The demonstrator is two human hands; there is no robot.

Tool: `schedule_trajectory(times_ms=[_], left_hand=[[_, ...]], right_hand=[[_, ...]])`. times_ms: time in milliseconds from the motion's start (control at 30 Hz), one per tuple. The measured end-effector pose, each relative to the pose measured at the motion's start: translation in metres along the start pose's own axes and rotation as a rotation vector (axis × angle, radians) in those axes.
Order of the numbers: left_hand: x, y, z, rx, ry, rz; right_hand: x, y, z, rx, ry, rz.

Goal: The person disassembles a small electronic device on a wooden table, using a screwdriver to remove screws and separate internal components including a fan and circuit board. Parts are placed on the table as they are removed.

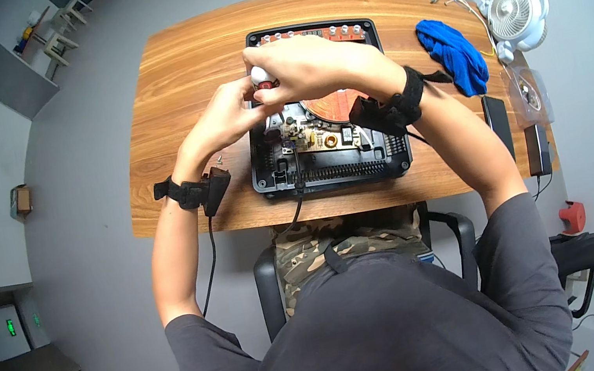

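Over worktop point(158, 75), head view | opened black appliance point(333, 171) lies flat at near edge, circuit board exposed for access | right hand point(307, 64) grip clenched on screwdriver point(262, 76), upright over board | left hand point(229, 118) grip pinching its shaft, steadying | blue cloth point(453, 53) aside right.

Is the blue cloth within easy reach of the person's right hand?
Probably yes: the blue cloth lies on the table just right of the opened appliance, nothing between. But the right hand grips a screwdriver.
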State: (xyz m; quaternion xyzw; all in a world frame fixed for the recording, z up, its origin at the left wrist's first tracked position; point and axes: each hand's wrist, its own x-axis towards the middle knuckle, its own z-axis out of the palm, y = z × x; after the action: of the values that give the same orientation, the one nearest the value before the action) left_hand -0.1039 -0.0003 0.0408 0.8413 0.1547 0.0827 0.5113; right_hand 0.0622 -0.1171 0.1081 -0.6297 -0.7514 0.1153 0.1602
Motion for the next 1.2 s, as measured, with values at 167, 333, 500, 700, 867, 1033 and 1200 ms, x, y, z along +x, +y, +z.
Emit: schedule_trajectory(times_ms=[167,333,500,700,867,1033,1200], left_hand=[[0.006,0.002,0.001,0.096,0.011,0.042],[0.011,0.011,0.017,0.274,0.162,0.102],[0.007,0.011,0.009,0.211,0.104,0.040],[0.002,0.002,0.003,0.130,0.074,0.005],[0.009,0.002,0.008,0.237,0.099,0.100],[0.012,0.018,0.016,0.277,0.149,0.022],[0.008,0.008,0.010,0.051,0.064,0.001]], right_hand=[[0.002,-0.008,-0.013,-0.225,-0.063,0.108],[0.005,-0.010,-0.006,-0.370,0.027,0.068],[0.001,-0.009,-0.002,-0.206,-0.001,-0.005],[-0.008,-0.011,-0.011,-0.156,-0.077,-0.023],[0.003,-0.009,0.001,-0.246,0.076,0.165],[0.000,-0.005,0.006,-0.281,0.161,0.148],[-0.005,-0.006,-0.008,-0.154,-0.079,0.037]])
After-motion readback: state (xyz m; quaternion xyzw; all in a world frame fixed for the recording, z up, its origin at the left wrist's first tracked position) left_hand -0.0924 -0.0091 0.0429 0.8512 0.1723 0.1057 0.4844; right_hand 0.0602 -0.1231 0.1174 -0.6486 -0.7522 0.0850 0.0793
